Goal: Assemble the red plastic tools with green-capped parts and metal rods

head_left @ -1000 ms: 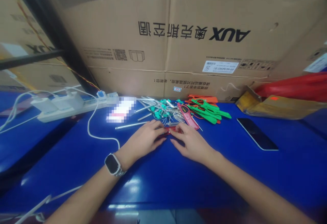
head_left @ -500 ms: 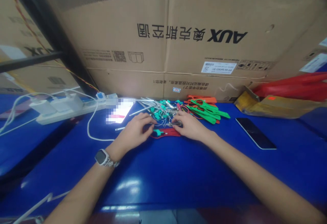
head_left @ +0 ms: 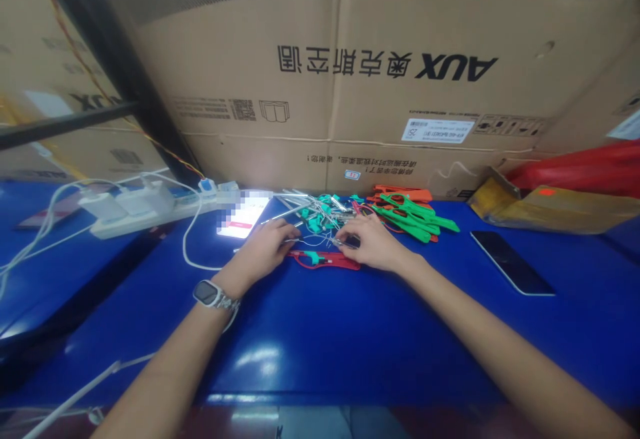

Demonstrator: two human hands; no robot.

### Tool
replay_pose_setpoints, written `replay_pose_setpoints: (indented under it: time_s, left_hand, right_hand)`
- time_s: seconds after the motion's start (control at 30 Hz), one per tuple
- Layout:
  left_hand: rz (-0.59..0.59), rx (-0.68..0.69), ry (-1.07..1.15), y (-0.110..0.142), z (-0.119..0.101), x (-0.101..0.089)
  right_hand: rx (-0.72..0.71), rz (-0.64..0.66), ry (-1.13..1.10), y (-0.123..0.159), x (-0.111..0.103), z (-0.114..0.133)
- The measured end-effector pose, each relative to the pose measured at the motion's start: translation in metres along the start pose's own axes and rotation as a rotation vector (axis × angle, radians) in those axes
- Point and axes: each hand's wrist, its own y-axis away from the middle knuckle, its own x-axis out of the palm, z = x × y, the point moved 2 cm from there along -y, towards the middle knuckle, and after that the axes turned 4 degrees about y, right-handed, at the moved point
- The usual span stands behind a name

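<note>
One long, narrow red plastic shell (head_left: 345,260) on the glossy blue worktop (head_left: 325,339), lying crosswise just on the wearer's side of both hands; teal plastic piece (head_left: 314,258) in it.

Right hand (head_left: 374,242): fingers pinching a small silvery metal part (head_left: 353,242), mostly covered by the hand. Left hand (head_left: 266,250): fingers curled in beside a thin pale wire (head_left: 315,244) that runs between the hands; cannot tell whether they grip it. Watch (head_left: 205,292) on left wrist.

Beyond the hands: tangled heap of teal plastic pieces (head_left: 316,223), wires and silvery metal rods (head_left: 287,214). Right of the heap, green plastic shells (head_left: 417,223), orange plastic shells (head_left: 405,193) behind them.

Left: lit rectangular screen (head_left: 249,217), white power strip (head_left: 117,225). Right: dark-screened phone (head_left: 510,262). Brown cardboard carton (head_left: 310,19) behind, its print upside down.
</note>
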Motion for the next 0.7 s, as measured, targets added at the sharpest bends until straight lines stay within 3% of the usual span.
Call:
replay_pose_setpoints:
  time_s: [0.23,0.43,0.7]
  left_hand:
    - [0.004,-0.025,0.165,0.001,0.001,-0.009]
    - [0.029,-0.017,0.21,0.007,-0.002,-0.014]
    - [-0.04,0.154,0.175,0.006,-0.031,-0.009]
  right_hand:
    - [-0.055,-0.076,-0.141,0.013,-0.005,0.018]
    - [-0.029,-0.039,-0.128,0.027,0.005,0.026]
    - [-0.038,-0.068,-0.174,0.032,0.011,0.021]
